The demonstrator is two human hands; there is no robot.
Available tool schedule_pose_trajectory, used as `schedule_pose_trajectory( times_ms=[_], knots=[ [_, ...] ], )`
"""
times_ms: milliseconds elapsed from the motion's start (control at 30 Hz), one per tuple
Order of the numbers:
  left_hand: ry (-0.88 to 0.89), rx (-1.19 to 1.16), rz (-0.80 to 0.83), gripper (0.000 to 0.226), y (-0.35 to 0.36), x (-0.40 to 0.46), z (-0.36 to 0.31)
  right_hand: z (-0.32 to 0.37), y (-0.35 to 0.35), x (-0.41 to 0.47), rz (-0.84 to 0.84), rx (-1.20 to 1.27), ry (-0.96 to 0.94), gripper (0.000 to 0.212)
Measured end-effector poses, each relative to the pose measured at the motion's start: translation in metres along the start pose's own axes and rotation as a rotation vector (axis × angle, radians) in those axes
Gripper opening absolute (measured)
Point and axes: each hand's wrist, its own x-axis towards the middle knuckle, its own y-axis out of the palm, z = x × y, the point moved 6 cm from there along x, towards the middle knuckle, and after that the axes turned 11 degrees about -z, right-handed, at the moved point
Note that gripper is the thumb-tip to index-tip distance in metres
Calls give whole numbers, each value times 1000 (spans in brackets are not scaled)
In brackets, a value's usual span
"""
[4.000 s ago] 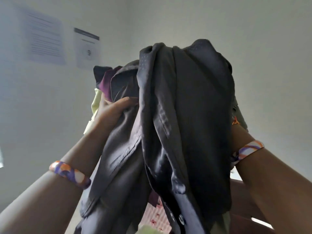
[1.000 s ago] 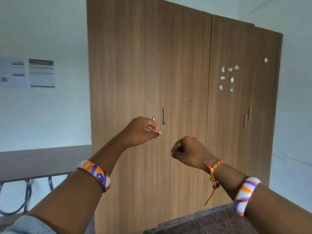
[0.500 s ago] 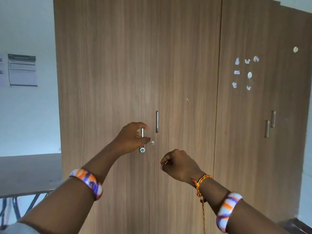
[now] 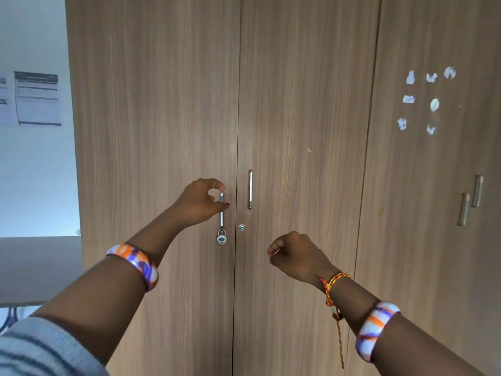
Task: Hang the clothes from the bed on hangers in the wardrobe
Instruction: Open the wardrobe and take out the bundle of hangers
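A tall brown wooden wardrobe (image 4: 162, 104) fills the view, both middle doors closed. My left hand (image 4: 202, 203) curls its fingers and thumb round the metal handle (image 4: 222, 213) of the left door. A small silver padlock (image 4: 221, 237) hangs from that handle's lower end, beside a round keyhole (image 4: 242, 227). The right door's handle (image 4: 250, 189) is untouched. My right hand (image 4: 295, 255) hovers lower in front of the right door, fingers curled, holding nothing. No clothes, hangers or bed are in view.
A second wardrobe unit (image 4: 433, 240) stands to the right with two handles (image 4: 470, 199) and sticker remains (image 4: 428, 101). On the left, a white wall carries a paper notice (image 4: 38, 97). A grey tabletop (image 4: 38, 264) sits low at the left.
Four seconds ago both hands held up dark clothes; those are gone. Over the last second I came closer to the wardrobe and my left hand closed round the left door handle.
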Motion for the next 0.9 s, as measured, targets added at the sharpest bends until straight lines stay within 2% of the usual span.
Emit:
schedule_pose_trajectory(
  times_ms=[333,467,567,667,767,900],
  knots=[
    [-130,-87,-11,47,60,62,61,-33,46,62,58,3,-38,18],
    [-306,-194,-106,61,100,106,112,-51,70,107,82,-6,-62,19],
    [-527,-259,-251,66,132,135,147,-59,84,150,110,31,-74,19],
    [-684,-362,-232,55,176,152,182,-60,98,190,123,47,-94,21],
    [-597,-458,-158,40,203,162,210,-58,116,214,112,84,-100,23],
    [-562,-567,-83,23,194,158,217,-59,142,220,139,103,-59,34]
  ],
)
